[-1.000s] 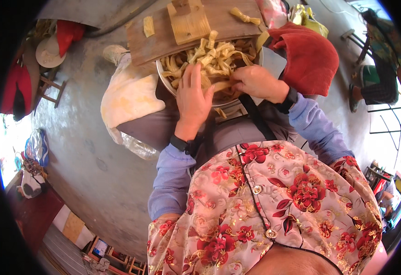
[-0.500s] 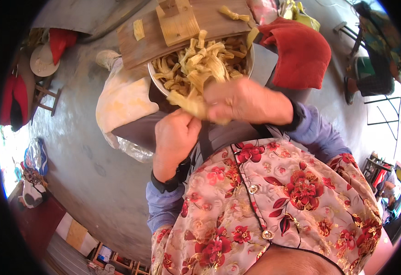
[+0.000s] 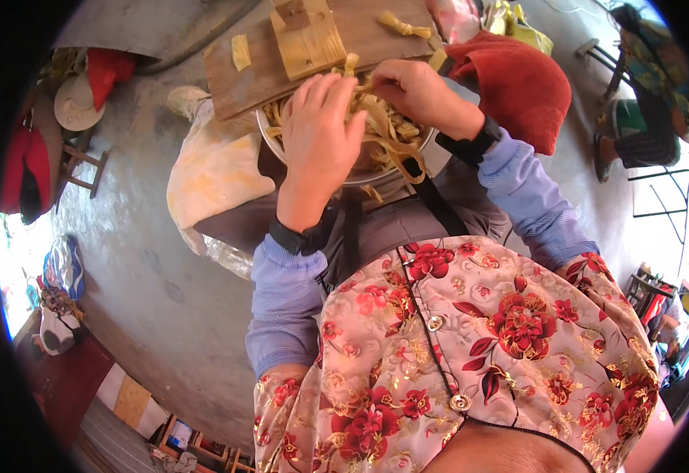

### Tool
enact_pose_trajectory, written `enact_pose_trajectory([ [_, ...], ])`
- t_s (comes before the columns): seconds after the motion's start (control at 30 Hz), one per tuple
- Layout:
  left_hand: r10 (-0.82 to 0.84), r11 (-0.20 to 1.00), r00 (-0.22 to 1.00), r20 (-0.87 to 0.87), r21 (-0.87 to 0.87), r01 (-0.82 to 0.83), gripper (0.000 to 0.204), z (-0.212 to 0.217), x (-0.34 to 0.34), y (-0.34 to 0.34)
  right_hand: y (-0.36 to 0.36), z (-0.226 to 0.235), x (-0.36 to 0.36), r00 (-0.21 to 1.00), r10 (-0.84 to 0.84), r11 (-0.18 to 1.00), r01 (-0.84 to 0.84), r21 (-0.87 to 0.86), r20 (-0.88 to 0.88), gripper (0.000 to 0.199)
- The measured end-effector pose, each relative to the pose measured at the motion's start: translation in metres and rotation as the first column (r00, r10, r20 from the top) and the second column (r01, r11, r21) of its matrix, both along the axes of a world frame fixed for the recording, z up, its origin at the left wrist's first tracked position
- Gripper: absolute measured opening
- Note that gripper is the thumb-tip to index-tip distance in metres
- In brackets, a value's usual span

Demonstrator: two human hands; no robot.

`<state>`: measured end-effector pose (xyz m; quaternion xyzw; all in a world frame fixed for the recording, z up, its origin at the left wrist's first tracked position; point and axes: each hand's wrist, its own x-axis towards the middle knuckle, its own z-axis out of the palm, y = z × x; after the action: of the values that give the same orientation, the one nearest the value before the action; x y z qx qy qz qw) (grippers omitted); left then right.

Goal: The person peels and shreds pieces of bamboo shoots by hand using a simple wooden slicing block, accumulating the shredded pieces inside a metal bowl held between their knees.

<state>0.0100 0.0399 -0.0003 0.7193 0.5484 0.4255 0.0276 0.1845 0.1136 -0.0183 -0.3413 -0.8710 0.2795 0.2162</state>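
A round metal bowl (image 3: 267,140) full of pale yellow-tan folded strips (image 3: 395,130), which look dry and leafy, rests at my lap. My left hand (image 3: 321,130) lies over the bowl's left part, back up, with its fingers stretched toward the board; it hides many strips. At the bowl's far right my right hand (image 3: 419,91) has its fingers curled in a pinch at the strips. One long strip hangs over the near rim, and a small piece sits just below it. What exactly lies between the right fingertips is partly hidden.
Beyond the bowl lies a wooden board (image 3: 238,87) bearing a lighter wood block (image 3: 305,39), a small yellow piece (image 3: 240,52) and a tied strip (image 3: 403,25). A red cloth (image 3: 518,87) covers my right knee, a stained pale cloth (image 3: 214,177) my left. Another person (image 3: 659,87) is at the far right.
Both hands have moved away from me, from the near rim to over the bowl. The strip bundle they held together is no longer seen there, and the left fingers have straightened.
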Motion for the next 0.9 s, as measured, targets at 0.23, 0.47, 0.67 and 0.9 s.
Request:
enact_pose_trajectory([
  [0.23, -0.012, 0.734, 0.919, 0.395, -0.62, 0.276, 0.016, -0.002, -0.016, 0.012, 0.008, 0.032, -0.002, 0.978, -0.18, 0.63, 0.036, -0.776, -0.101, 0.017],
  [0.47, 0.205, 0.821, 0.924, 0.321, -0.571, 0.016, 0.016, -0.021, -0.024, -0.025, -0.002, -0.002, 0.007, 0.975, -0.166, 0.877, 0.077, -0.475, -0.15, 0.019],
  [0.67, -0.03, 0.938, 0.997, 0.064, -0.343, 0.05, 0.005, -0.026, -0.017, -0.07, -0.03, -0.007, 0.016, 0.991, -0.122, 0.827, 0.071, -0.558, -0.055, 0.016],
  [0.9, -0.206, 0.897, 0.865, -0.457, -0.441, -0.019, 0.01, -0.05, 0.011, -0.059, -0.037, -0.01, 0.016, 0.989, -0.14, 0.848, 0.095, -0.522, -0.047, 0.013],
])
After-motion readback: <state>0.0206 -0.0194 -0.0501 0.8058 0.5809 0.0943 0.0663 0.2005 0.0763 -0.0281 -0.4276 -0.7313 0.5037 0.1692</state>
